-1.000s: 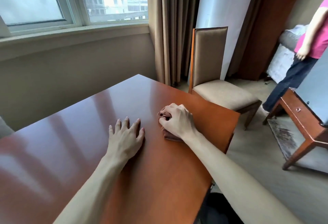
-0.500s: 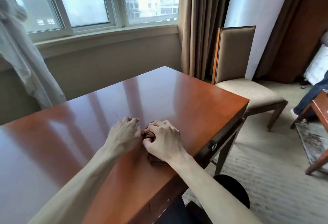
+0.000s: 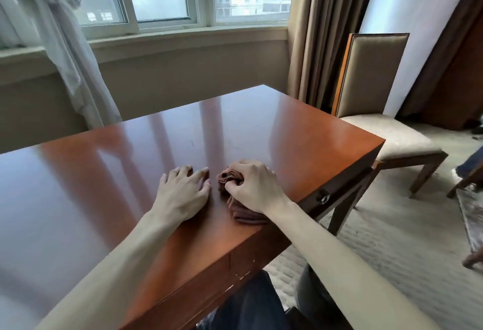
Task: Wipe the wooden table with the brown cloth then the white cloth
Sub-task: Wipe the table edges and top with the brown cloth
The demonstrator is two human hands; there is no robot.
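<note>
Glossy wooden table (image 3: 274,131) (brown cloth (image 3: 236,205) under right hand (image 3: 254,186))

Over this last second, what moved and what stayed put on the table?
The right hand slid the brown cloth leftward across the table, away from the right edge and toward the near edge, gripping it throughout. The left hand shifted with it, its flat fingers now arched. The view swung left, so the person in pink is out of sight. The chair stayed put.
</note>
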